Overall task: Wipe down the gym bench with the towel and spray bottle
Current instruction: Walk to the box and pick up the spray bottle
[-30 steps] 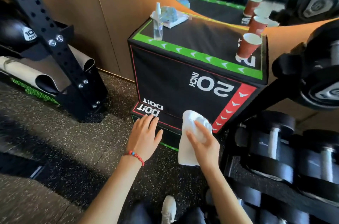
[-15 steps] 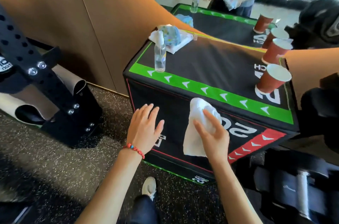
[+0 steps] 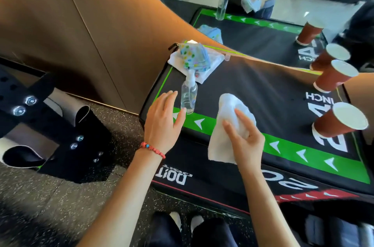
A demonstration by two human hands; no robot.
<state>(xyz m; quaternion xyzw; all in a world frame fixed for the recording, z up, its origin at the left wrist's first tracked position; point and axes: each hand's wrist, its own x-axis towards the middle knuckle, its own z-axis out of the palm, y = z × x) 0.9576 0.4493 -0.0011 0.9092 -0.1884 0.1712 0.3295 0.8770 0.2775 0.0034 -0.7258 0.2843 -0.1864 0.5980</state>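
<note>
So the "bench" here is a black padded plyo box [image 3: 253, 89] with a green arrow stripe along the near top edge, sitting on speckled rubber floor [image 3: 50, 196] against a tan wall with a mirror behind it. Writing reads upside down from here: "INCH" by big numerals at 3 o'clock on top, and "DOIT" on the front face. The right hand [image 3: 245, 137] grips the white towel [image 3: 224, 125], fingers curled round it, on the top near the front edge. The left hand [image 3: 163, 121] is spread, fingertips right beside the clear spray bottle [image 3: 189, 95] standing at 9 o'clock; can't tell if they touch. Folded cloths [image 3: 194, 58] sit at the 11 o'clock corner, red paper cups [image 3: 338, 123] line the right edge, middle stays bare.
</note>
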